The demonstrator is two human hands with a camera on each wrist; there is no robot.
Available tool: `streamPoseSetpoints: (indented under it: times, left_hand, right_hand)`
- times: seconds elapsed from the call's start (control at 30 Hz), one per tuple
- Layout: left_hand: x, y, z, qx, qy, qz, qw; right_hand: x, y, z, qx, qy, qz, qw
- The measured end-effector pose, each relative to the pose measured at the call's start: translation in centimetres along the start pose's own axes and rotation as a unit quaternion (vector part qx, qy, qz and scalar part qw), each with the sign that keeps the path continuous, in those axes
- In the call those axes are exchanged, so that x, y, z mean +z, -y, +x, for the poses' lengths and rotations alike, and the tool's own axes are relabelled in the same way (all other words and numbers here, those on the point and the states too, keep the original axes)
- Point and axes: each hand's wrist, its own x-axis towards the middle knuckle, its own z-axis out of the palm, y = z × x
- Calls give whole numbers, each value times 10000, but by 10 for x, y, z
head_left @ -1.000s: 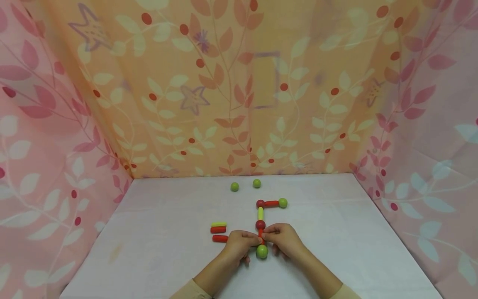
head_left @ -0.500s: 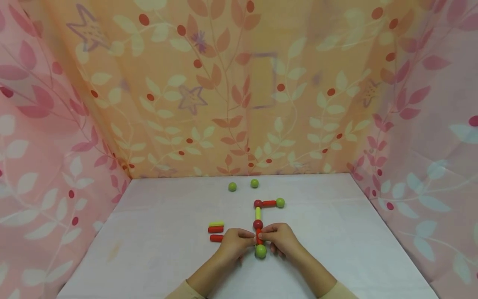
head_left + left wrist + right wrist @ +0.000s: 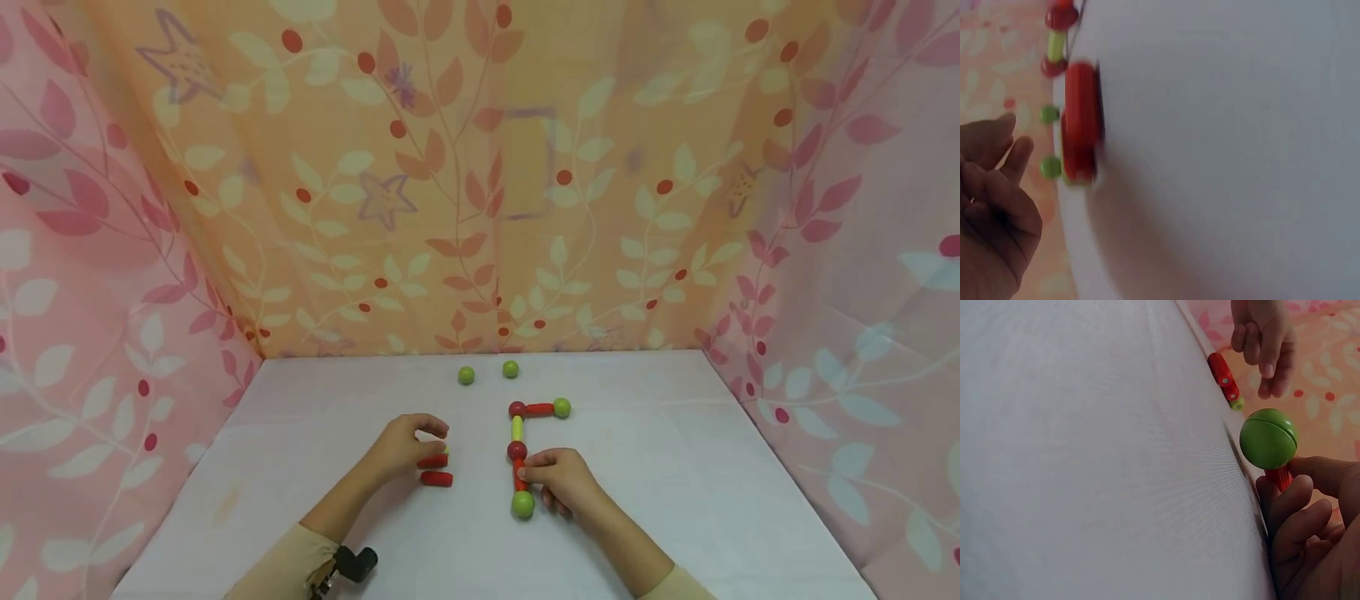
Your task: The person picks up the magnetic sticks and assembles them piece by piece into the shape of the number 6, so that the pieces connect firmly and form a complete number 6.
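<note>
My right hand [image 3: 566,481] pinches a red rod [image 3: 518,473] between thumb and fingers. This rod joins a large green ball [image 3: 1268,439] to a red ball [image 3: 517,451]. Beyond that, a yellow rod [image 3: 517,429] runs to another red ball [image 3: 517,409], from which a red rod [image 3: 540,409] leads right to a green ball [image 3: 562,407]. To the left, my left hand [image 3: 407,443] hovers over the loose rods, thumb and fingers apart with nothing between them. Two red rods [image 3: 437,479] lie there; a yellow rod [image 3: 447,450] is mostly hidden behind the hand.
Two loose green balls [image 3: 467,375] lie near the back of the white table [image 3: 637,383]. Floral cloth [image 3: 450,275] hangs behind the table and along both sides. A black wrist camera [image 3: 356,565] sticks out at my left sleeve.
My left hand has left the joined pieces and moved left and slightly away from me to the loose rods. The right hand keeps its pinch on the red rod.
</note>
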Motion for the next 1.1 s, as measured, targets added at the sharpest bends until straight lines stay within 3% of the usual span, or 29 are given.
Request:
streamPoseSetpoints:
  times: [0.1, 0.23, 0.57, 0.9, 1.1]
  left_hand:
    - [-18, 13, 6, 2, 196, 107, 9998]
    - [-30, 28, 12, -35, 486, 80, 9988]
    - [-35, 43, 19, -138, 1188, -352, 9922]
    - [-33, 49, 21, -87, 1197, -245, 9925]
    - [-29, 46, 19, -26, 1006, 259, 9946]
  right_hand:
    - [-1, -1, 0, -49, 31, -9, 10000]
    - [-1, -2, 0, -85, 21, -44, 10000]
    - [0, -2, -1, -90, -30, -71, 9999]
    - [1, 0, -1, -26, -49, -92, 9999]
    - [1, -1, -1, -61, -41, -90, 9999]
